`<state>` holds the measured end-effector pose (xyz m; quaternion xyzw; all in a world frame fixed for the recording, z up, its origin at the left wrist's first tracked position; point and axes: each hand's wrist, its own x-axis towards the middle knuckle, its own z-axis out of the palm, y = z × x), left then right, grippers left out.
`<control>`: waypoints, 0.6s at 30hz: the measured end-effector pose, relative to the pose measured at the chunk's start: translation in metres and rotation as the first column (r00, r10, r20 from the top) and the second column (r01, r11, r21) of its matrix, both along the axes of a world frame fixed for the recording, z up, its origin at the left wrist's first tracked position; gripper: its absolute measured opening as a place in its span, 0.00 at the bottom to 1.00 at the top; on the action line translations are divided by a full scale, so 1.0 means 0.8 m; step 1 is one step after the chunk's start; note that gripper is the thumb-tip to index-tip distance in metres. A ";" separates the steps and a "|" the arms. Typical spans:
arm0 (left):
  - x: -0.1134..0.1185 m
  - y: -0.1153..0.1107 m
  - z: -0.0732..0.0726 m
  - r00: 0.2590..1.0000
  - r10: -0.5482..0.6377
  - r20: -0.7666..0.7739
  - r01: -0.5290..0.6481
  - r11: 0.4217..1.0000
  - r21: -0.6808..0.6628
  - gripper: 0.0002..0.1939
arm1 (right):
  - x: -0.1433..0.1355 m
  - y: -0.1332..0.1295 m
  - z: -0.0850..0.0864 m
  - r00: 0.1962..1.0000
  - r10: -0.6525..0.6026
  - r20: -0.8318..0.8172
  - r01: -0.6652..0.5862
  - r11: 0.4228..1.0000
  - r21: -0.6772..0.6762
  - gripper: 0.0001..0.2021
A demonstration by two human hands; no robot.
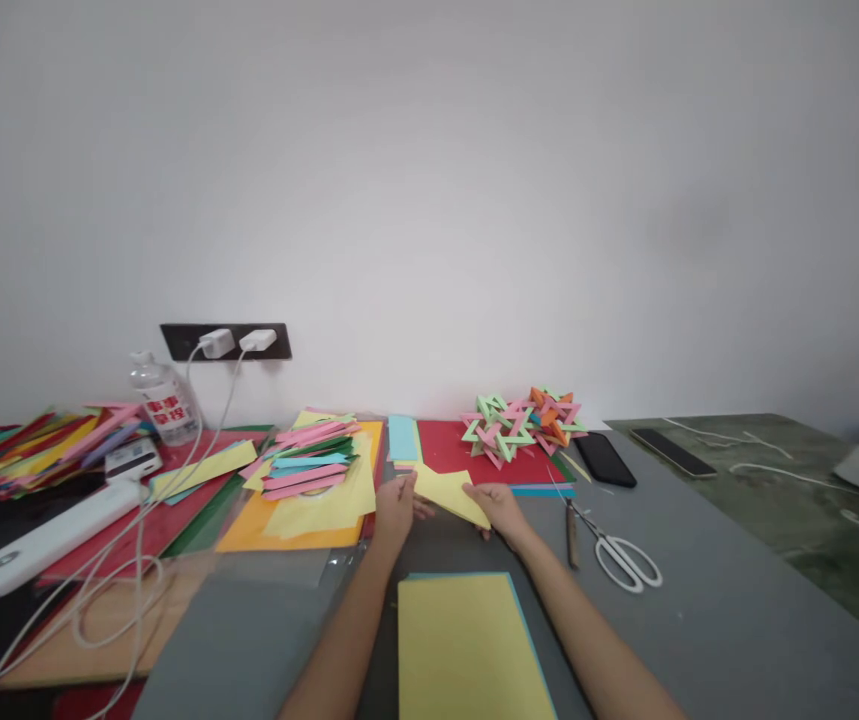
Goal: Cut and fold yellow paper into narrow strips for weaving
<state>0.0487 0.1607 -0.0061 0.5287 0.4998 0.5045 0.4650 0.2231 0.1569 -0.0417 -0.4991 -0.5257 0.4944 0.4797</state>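
Observation:
A yellow sheet of paper (448, 491) is held between my two hands over the grey table. My left hand (397, 505) is closed on its left end, and my right hand (498, 508) pinches its right side. Nearer to me lies a stack of yellow paper (470, 645) with a blue edge showing beneath. Folded pink, blue and green strips (313, 460) rest on yellow and orange sheets to the left. Beyond my right hand sit a pink and green folded star (498, 430) and an orange and pink one (553, 418), on or beside red paper (440, 445).
On the right are white-handled scissors (628, 563), a craft knife (572, 535) and a black phone (605, 459). The left side holds a bottle (166, 400), a white power strip (58, 537), loose cables and a heap of coloured strips (39, 450).

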 end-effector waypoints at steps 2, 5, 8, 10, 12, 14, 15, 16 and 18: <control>-0.001 -0.009 -0.004 1.000 0.000 -0.019 0.000 1.000 0.004 0.19 | 0.000 -0.007 -0.004 0.995 -0.075 0.071 0.072 0.997 0.033 0.23; -0.004 -0.019 -0.009 0.999 0.007 -0.036 -0.007 1.000 0.009 0.19 | -0.002 -0.013 -0.007 0.960 -0.231 0.157 0.207 0.966 0.155 0.23; -0.009 -0.025 -0.014 0.999 0.023 -0.044 -0.023 1.000 0.009 0.17 | 0.004 -0.018 -0.008 0.923 -0.345 0.171 0.306 0.927 0.216 0.24; -0.011 -0.027 -0.016 0.998 0.039 -0.039 -0.039 0.999 0.007 0.17 | 0.016 -0.022 -0.008 0.887 -0.428 0.173 0.383 0.892 0.241 0.24; -0.013 -0.030 -0.016 0.999 0.045 -0.026 -0.045 0.999 0.004 0.18 | 0.033 -0.030 -0.008 0.793 -0.568 0.218 0.507 0.815 0.280 0.24; -0.013 -0.036 -0.015 0.999 0.032 -0.013 -0.032 0.999 -0.002 0.20 | 0.053 -0.038 -0.009 0.502 -0.765 0.402 0.666 0.639 0.384 0.22; -0.014 -0.040 -0.013 1.000 0.019 -0.013 -0.020 1.000 -0.006 0.22 | 0.062 -0.042 -0.010 0.358 -0.793 0.492 0.696 0.578 0.426 0.20; -0.015 -0.046 -0.011 1.000 0.010 -0.019 -0.010 1.000 -0.009 0.24 | 0.071 -0.045 -0.012 0.234 -0.785 0.574 0.710 0.541 0.451 0.20; -0.019 -0.058 -0.008 0.999 0.003 -0.046 -0.003 1.000 0.001 0.27 | 0.084 -0.049 -0.018 0.110 -0.708 0.698 0.722 0.540 0.433 0.23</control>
